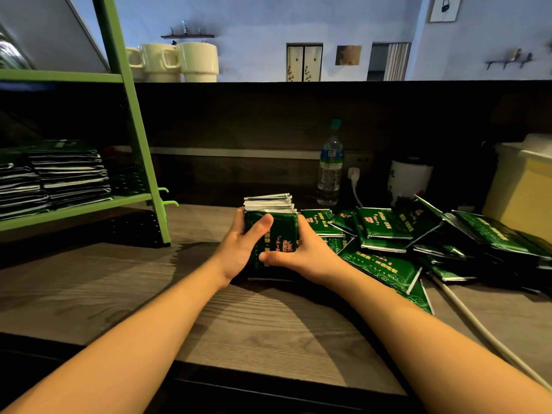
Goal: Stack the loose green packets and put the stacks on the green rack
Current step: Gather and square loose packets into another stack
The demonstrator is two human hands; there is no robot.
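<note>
A stack of green packets (276,225) stands on edge at the middle of the wooden counter, tilted toward me. My left hand (242,246) grips its left side with the thumb across the front packet. My right hand (304,253) grips the right side, thumb low on the front. To the right lies a loose pile of green packets (403,237), spread over the counter. The green rack (134,138) stands at the left; its shelf (89,206) carries stacked packets (68,174).
A water bottle (330,168) and a white jar (409,180) stand behind the pile. A yellow bin (522,189) is at the far right. A white cable (484,330) runs along the counter's right side. Cream mugs (179,61) sit on the ledge above.
</note>
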